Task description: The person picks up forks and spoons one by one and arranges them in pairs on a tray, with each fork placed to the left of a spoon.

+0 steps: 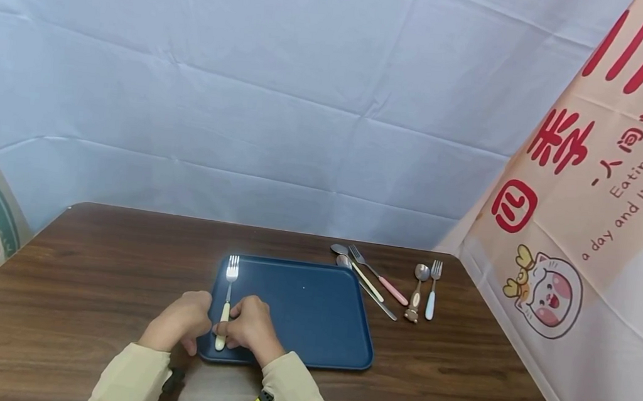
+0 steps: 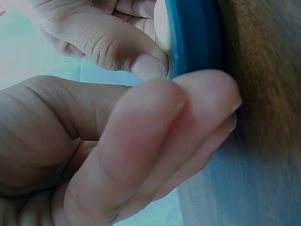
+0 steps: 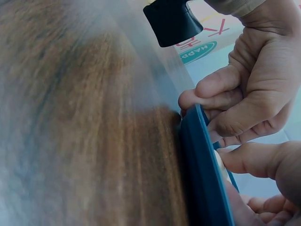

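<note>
A fork [image 1: 225,315] with a cream handle lies lengthwise along the left side of a blue tray [image 1: 312,313], tines pointing away from me. My right hand [image 1: 251,327] pinches the lower handle between thumb and fingers. At the tray's left edge is my left hand [image 1: 184,319], its thumb on the inner side of the rim and its curled fingers outside it. In the left wrist view, those fingers [image 2: 136,127] partly cover the tray rim [image 2: 197,33]. The right wrist view shows the handle end [image 3: 220,162] just inside the rim, mostly behind the right fingers.
Right of the tray lie two spoons and a pink-handled fork [image 1: 391,289], overlapping; their upper ends lie near the tray's far right corner. Farther right are a spoon with a bear-shaped end [image 1: 416,296] and a blue-handled fork [image 1: 431,297]. Cloth hangs behind the wooden table [image 1: 113,259].
</note>
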The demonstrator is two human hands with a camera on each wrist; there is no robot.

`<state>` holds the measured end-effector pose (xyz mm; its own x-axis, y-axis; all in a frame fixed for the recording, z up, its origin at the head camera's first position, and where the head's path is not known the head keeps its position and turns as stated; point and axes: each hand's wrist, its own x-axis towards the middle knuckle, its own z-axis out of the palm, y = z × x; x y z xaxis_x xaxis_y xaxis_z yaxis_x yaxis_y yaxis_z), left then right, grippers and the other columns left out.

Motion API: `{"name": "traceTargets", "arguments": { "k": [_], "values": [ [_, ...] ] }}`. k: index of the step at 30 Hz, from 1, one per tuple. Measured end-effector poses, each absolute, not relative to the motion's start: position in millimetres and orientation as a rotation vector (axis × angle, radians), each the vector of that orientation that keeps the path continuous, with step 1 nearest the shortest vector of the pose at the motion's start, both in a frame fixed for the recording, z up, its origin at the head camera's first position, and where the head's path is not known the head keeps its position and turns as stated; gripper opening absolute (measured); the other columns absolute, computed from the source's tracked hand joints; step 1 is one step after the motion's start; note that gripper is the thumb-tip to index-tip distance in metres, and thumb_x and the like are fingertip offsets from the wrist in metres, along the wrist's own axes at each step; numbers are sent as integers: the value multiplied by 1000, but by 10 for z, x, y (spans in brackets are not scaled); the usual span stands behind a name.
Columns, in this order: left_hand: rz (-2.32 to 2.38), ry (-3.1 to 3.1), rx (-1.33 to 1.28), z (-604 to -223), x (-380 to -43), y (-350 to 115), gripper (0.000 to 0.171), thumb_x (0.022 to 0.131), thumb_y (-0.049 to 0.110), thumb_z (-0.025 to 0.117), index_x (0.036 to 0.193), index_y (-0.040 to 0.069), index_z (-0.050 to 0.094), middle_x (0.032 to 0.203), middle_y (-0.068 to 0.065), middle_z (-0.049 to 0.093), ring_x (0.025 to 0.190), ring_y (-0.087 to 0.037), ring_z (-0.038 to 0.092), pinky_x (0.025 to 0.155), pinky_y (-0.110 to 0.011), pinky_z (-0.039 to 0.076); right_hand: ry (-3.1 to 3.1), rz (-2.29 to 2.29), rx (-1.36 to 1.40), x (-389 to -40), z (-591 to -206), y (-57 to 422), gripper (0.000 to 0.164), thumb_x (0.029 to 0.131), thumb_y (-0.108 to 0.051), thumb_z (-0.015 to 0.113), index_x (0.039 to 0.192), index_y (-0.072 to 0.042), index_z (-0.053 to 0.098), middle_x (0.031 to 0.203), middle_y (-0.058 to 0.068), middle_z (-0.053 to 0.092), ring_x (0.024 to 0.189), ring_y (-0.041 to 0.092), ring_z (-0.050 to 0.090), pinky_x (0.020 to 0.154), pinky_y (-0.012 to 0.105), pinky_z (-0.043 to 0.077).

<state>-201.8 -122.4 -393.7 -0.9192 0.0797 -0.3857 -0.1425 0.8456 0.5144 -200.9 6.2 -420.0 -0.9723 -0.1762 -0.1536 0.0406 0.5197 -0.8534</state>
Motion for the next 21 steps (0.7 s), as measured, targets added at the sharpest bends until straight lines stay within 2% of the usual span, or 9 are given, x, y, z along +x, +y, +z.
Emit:
{"name": "traceTargets", "arguments": {
  "k": [15,21],
  "values": [
    [775,2636,-36,-3903,-1991,-1216,30,82,-13,56,110,-18,46,85,-27,53,42,-21,59,49,-30,50,2500,-1463,-84,-2005,-4203,51,22,69,-1,79,80,1,60,62,10,54,43,17,59,41,27,49],
    [816,2645,-24,-3905,-1965,-1225,10,81,-11,56,89,-10,51,70,-18,52,41,-21,59,47,-30,50,2496,-1489,-90,-2008,-4202,26,18,70,2,78,76,0,62,61,9,55,44,18,60,42,27,50]
  ]
}}
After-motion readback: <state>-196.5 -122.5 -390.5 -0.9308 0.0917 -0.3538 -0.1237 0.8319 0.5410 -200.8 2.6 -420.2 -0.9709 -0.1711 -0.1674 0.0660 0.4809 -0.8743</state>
